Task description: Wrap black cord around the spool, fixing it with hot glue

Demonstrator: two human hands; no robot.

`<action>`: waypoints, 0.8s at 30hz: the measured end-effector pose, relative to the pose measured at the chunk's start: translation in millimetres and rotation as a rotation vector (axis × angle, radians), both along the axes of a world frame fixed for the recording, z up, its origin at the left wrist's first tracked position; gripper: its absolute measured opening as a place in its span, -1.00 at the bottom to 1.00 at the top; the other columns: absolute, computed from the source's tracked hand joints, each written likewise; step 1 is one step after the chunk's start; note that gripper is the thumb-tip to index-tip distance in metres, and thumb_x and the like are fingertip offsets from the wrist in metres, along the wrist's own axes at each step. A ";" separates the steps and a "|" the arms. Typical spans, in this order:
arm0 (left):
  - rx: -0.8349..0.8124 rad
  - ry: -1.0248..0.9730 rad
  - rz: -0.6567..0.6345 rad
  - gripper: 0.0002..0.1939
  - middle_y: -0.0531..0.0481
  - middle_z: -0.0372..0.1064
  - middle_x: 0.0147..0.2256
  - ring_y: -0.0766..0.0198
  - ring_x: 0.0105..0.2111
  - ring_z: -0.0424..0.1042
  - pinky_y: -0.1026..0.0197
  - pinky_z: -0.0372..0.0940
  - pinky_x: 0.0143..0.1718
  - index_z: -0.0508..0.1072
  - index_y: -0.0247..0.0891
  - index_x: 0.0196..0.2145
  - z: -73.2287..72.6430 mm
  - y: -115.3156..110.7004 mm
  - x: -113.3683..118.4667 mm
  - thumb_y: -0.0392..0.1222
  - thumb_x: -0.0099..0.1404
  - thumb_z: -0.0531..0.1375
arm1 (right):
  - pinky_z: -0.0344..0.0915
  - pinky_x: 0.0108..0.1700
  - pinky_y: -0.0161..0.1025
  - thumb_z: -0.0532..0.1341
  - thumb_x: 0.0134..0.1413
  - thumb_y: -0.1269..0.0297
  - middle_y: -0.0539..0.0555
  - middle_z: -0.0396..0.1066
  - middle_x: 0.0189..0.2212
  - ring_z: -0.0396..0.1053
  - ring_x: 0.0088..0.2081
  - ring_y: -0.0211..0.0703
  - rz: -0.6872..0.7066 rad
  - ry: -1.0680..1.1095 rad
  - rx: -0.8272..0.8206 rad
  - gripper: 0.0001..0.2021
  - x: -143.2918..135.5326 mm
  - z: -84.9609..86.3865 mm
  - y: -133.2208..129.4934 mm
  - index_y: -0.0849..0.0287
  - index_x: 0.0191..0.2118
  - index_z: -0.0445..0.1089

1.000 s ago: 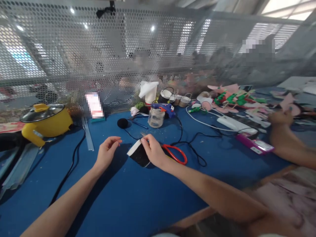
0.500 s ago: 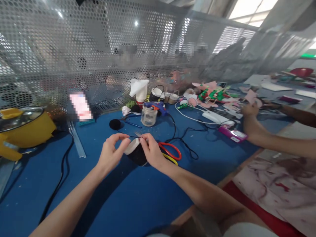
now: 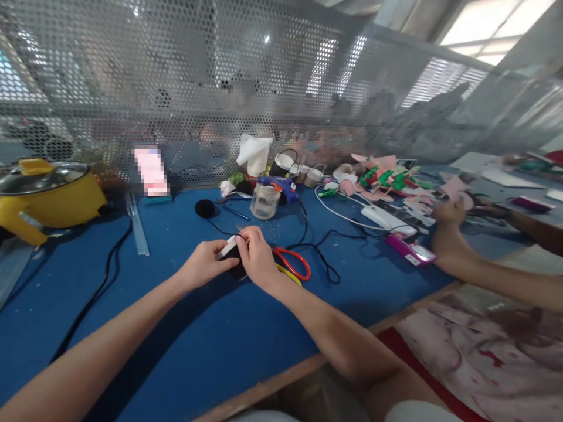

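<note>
so, your left hand (image 3: 206,262) and right hand (image 3: 256,253) both clamp the tilted black cup (image 3: 238,271) between them (white rim (image 3: 228,247) leftward).

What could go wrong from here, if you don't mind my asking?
The right hand could knock the red loop handle beside it. The thin cord running from the black ball might snag if the left hand pulls the black-and-white piece. The glue gun at the mouth of the clear jar may topple if its cable is tugged.
</note>
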State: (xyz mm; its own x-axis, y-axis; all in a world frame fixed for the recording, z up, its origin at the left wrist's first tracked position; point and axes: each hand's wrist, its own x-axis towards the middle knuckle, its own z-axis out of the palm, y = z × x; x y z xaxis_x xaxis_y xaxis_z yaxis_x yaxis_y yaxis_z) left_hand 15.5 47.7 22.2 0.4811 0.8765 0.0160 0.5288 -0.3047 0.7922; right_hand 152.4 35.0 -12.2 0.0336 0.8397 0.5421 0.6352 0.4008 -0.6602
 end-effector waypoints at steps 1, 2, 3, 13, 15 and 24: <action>-0.009 -0.005 -0.006 -0.85 0.13 0.16 -0.62 0.38 -0.57 0.12 0.34 0.02 -0.54 0.33 -0.32 -0.55 -1.0 -1.0 0.1 -0.16 -0.01 0.14 | 0.21 -0.21 -0.14 -0.09 0.08 0.24 0.16 0.18 -0.33 0.22 -0.27 -0.11 0.010 0.004 0.000 -0.88 1.6 0.1 0.1 0.13 -0.41 0.06; -0.016 -0.013 -0.010 -0.85 0.14 0.15 -0.62 0.38 -0.57 0.11 0.34 0.02 -0.54 0.32 -0.31 -0.55 -1.9 -2.4 0.2 -0.16 -0.01 0.14 | 0.21 -0.21 -0.15 -0.08 0.08 0.24 0.16 0.18 -0.33 0.22 -0.27 -0.12 0.024 0.016 0.003 -0.88 3.4 0.2 0.1 0.13 -0.42 0.06; -0.021 -0.023 -0.012 -0.86 0.15 0.14 -0.62 0.38 -0.58 0.11 0.34 0.02 -0.54 0.32 -0.31 -0.54 -2.8 -4.1 0.4 -0.16 -0.01 0.13 | 0.21 -0.20 -0.16 -0.08 0.08 0.25 0.15 0.18 -0.33 0.22 -0.26 -0.13 0.040 0.029 0.007 -0.88 5.0 0.2 0.1 0.12 -0.43 0.05; 0.007 -0.061 -0.004 -0.87 0.15 0.16 -0.60 0.39 -0.55 0.13 0.36 0.05 -0.51 0.28 -0.32 -0.54 -7.7 -12.5 -1.4 -0.19 0.01 0.12 | 0.20 -0.19 -0.14 -0.06 0.06 0.26 0.13 0.18 -0.38 0.21 -0.28 -0.13 0.074 0.012 0.002 -0.88 8.5 -3.2 -2.4 0.12 -0.46 0.06; 0.010 -0.049 -0.012 -0.86 0.15 0.15 -0.59 0.39 -0.55 0.13 0.36 0.05 -0.50 0.27 -0.32 -0.55 -7.2 -12.2 -1.8 -0.19 0.01 0.12 | 0.21 -0.21 -0.14 -0.06 0.06 0.27 0.12 0.18 -0.39 0.21 -0.30 -0.14 0.072 0.004 0.013 -0.88 8.2 -3.6 -2.4 0.12 -0.46 0.06; -0.009 -0.067 -0.059 -0.84 0.14 0.10 -0.57 0.40 -0.52 0.09 0.33 0.02 -0.47 0.25 -0.33 -0.52 -7.1 -12.9 -2.3 -0.16 0.05 0.09 | 0.22 -0.24 -0.15 -0.06 0.06 0.29 0.12 0.18 -0.40 0.21 -0.32 -0.14 0.047 -0.026 0.083 -0.88 4.9 -7.9 -1.0 0.13 -0.46 0.05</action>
